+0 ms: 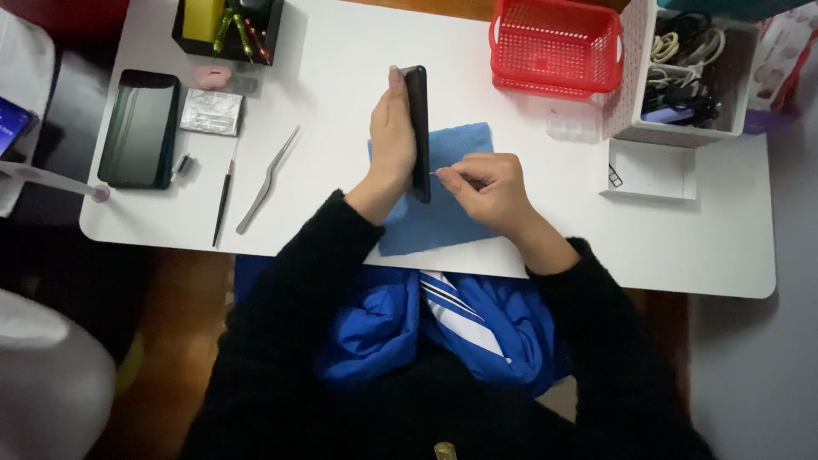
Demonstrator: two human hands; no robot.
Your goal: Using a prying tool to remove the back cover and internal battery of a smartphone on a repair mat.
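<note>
A slim black smartphone point(417, 128) stands on edge over the blue microfibre cloth point(439, 209), with a thin metal pin point(436, 174) at its side.

The left hand point(392, 140) is closed flat around the phone, steadying it above the cloth; the right hand point(486, 187) pinches the pin, tip touching the phone's edge. Judging by this, the pin is being seated in the edge; the next move calls for a straight, gentle push. Right of the cloth, the red plastic mesh basket point(555, 43) looks empty; beyond it the white perforated bin point(635, 85) holds coiled cables. Left of the cloth, a black desk tray point(228, 30) holds pens.
</note>
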